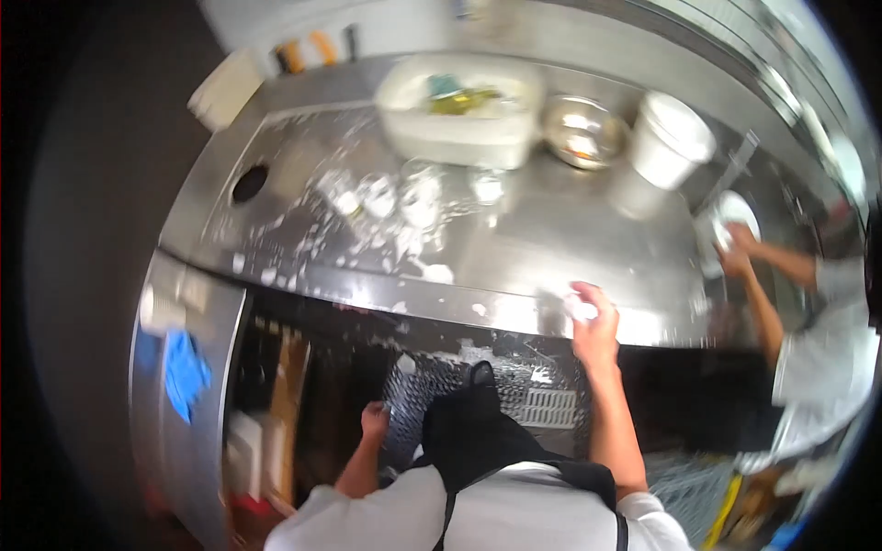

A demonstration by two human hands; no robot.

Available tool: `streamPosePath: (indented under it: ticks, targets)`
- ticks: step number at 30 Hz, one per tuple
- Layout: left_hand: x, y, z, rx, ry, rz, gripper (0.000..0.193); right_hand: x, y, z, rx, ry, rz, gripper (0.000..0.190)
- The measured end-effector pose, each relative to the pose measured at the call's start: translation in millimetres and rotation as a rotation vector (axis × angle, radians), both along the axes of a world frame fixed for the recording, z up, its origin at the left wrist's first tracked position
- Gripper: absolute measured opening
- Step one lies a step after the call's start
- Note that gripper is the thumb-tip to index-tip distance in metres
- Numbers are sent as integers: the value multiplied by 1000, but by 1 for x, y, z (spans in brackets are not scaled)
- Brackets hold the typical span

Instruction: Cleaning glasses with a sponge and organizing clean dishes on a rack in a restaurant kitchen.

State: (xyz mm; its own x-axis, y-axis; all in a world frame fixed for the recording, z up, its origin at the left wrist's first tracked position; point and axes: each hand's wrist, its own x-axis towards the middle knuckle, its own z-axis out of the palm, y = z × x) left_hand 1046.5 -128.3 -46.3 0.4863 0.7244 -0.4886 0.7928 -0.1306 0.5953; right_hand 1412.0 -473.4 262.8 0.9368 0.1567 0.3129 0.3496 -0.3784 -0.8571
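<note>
My right hand is at the front edge of a stainless steel counter, its fingers curled round a small whitish thing that is too blurred to name. Low at my left side, away from the counter, is my left hand; blur hides whether it holds anything. Several clear glasses with foam lie or stand on the wet steel, with suds around them. Behind them a white plastic tub holds a green scouring pad and something yellow-green.
A metal bowl and a white bucket stand at the back. At right, a co-worker's hands hold a white dish. The counter has a round hole at left. A blue cloth hangs lower left.
</note>
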Motion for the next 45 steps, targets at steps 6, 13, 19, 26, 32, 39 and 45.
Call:
streamPosePath:
  ticks: [6,13,19,26,32,39,45]
  targets:
    - [162,-112,48,-316,-337,56,20,96,-106,-33,-178,-22,-186,14]
    - [255,-159,218,-450,-465,-211,10,183,-179,-33,-262,27,-337,14]
    - [310,-252,246,-597,-954,115,12,220,-197,-57,-105,-69,-215,12]
    - [349,-313,259,-682,-898,-5,21,180,-115,-68,-37,-127,382,12]
    - [356,-312,258,-662,-909,15,21,201,-137,-98,-215,-227,351,13]
    - [406,-323,247,-583,-825,-313,25,305,-245,-54,-791,-438,-59,21]
    - [503,-426,270,-854,-708,-824,16,486,-502,-203,-1292,-29,-282,17]
